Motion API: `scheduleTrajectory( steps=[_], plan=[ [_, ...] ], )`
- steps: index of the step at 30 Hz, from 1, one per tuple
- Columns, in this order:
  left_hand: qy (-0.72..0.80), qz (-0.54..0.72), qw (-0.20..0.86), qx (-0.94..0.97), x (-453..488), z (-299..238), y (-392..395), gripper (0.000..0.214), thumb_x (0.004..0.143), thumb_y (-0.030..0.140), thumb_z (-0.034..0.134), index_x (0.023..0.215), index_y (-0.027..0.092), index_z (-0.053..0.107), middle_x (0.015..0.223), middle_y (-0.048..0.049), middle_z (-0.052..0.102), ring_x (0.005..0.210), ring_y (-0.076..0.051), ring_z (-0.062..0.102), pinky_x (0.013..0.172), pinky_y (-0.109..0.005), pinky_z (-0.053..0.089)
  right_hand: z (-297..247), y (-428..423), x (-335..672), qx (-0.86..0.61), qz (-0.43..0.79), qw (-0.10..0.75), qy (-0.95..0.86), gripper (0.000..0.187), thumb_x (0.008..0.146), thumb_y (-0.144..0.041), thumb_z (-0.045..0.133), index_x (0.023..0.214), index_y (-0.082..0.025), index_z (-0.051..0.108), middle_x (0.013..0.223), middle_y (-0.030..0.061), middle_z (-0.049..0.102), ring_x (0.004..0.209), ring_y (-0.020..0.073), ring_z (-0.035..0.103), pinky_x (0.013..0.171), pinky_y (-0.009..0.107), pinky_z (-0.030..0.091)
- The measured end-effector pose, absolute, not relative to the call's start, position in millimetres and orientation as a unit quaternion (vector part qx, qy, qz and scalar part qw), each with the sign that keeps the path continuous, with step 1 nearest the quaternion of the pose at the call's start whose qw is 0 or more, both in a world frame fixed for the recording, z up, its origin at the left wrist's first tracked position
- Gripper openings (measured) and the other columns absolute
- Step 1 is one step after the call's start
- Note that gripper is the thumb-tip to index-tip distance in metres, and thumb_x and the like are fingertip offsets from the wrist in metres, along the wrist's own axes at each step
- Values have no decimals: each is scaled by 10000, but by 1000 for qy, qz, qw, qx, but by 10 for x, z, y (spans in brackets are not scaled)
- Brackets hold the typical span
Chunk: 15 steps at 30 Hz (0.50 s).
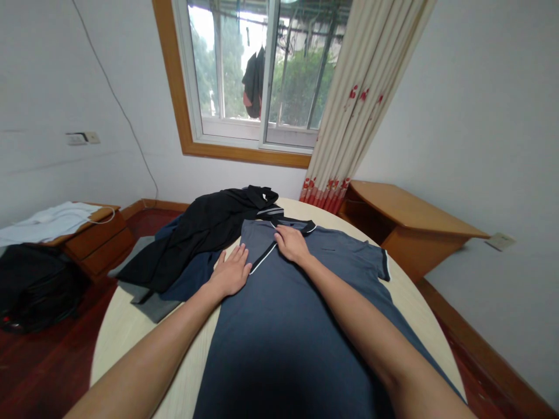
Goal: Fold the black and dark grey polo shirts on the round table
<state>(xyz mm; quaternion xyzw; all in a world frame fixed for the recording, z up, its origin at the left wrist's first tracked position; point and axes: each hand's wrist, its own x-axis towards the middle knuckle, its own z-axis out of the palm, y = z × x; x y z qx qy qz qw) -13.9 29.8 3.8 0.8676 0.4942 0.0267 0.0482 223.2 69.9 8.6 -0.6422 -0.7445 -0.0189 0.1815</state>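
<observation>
Okay, left hand [229, 273] and right hand [292, 244] press flat on grey polo shirt [279, 331] near its collar, fingers stretched out, gripping nothing; black clothes [196, 235] beside on round counter [122, 331].

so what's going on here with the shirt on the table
A person has a grey-blue polo shirt spread on a round table. Both hands are open and flat: the left hand at the shirt's folded-in edge, the right hand just below the collar. The far sleeve lies spread out. A pile of dark clothes sits beside the shirt on the person's left.
</observation>
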Motion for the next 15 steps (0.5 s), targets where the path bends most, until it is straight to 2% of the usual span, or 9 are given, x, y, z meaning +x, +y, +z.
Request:
scheduleTrajectory(
  steps=[3,6,9,13,15],
  plan=[
    [494,26,39,868,-139,25,293,580,1002,356,223,1516,108,324,1611,-130,199,1495,-242,198,1190,-539,171,181,452,2841,-723,-55,208,-656,449,996,-368,311,1252,-165,619,1302,125,614,1222,254,536,1071,397,359],
    [501,25,34,864,-139,19,285,579,1001,353,221,1515,108,327,1610,-124,203,1496,-242,196,1190,-543,172,203,219,3544,-859,-68,191,-471,466,952,-337,371,1291,-97,582,1296,204,586,1210,311,538,1013,458,411],
    [506,26,33,862,-139,15,282,586,1006,358,200,1519,102,319,1613,-117,194,1499,-235,185,1194,-535,170,165,44,4120,-929,-49,181,-318,522,901,-355,457,1310,-46,558,1309,270,539,1228,374,516,990,530,418],
    [506,23,33,861,-141,11,278,597,1009,371,186,1523,93,306,1614,-114,186,1499,-230,182,1193,-529,182,114,-61,4530,-960,-5,168,-225,606,807,-452,621,1251,-40,605,1285,330,515,1241,420,493,975,566,426],
    [505,26,32,862,-143,6,276,596,1008,371,190,1522,94,310,1612,-118,192,1499,-233,183,1191,-529,190,96,-77,4637,-962,3,161,-221,616,756,-468,685,1189,-34,638,1235,348,532,1198,432,524,916,560,464]
  ],
)
